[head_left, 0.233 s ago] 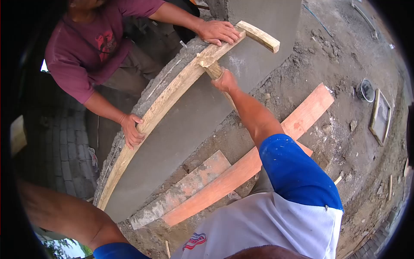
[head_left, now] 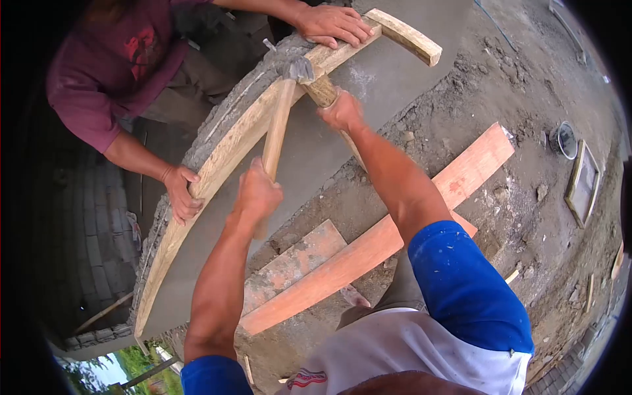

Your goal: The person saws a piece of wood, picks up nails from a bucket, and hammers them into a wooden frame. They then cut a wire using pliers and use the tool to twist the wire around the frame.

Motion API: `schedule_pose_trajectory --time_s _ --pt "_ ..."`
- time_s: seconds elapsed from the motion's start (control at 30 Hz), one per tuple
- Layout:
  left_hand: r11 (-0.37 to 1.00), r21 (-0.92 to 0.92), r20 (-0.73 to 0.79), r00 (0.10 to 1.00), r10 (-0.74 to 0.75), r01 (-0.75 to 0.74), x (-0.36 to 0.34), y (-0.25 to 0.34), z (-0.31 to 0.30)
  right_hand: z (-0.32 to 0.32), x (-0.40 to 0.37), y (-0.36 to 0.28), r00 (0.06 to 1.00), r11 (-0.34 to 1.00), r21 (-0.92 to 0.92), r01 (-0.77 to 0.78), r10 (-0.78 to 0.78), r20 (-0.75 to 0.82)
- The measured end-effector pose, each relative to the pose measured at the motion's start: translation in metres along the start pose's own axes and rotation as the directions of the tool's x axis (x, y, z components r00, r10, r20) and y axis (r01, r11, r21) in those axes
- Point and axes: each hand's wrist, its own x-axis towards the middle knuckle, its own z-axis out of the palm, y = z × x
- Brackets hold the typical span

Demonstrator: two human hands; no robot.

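My left hand [head_left: 259, 191] is closed around the wooden handle of a hammer [head_left: 279, 125]. The hammer's grey head overlaps the top edge of a long wooden board [head_left: 227, 155] lying along a plastered wall. My right hand [head_left: 342, 112] grips a short wooden stake [head_left: 321, 91], its upper end against the board beside the hammer head. Across the wall a person in a maroon shirt rests one hand [head_left: 334, 26] on the board's far end and the other hand [head_left: 181, 194] on its nearer part. A short crosspiece [head_left: 405, 36] juts from the board's far end.
Below the smooth cement wall [head_left: 224, 247], reddish planks [head_left: 368, 247] lie on the dirt. At the right are a bucket [head_left: 561, 139] and a wooden-framed screen [head_left: 583, 184]. Rough mortar [head_left: 210, 125] runs along the wall top, and blockwork [head_left: 99, 230] stands beyond at left.
My left hand has swung up from the lower left, bringing the hammer to the stake's top. My right hand stays on the stake. The view has shifted slightly.
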Motion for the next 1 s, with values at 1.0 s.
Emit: schedule_pose_trajectory --time_s 1.0 --pt "0.921 0.383 0.049 0.997 0.062 -0.076 0.079 -0.097 -0.024 -0.075 -0.169 0.137 0.972 0.961 0.215 0.175 -0.135 -0.190"
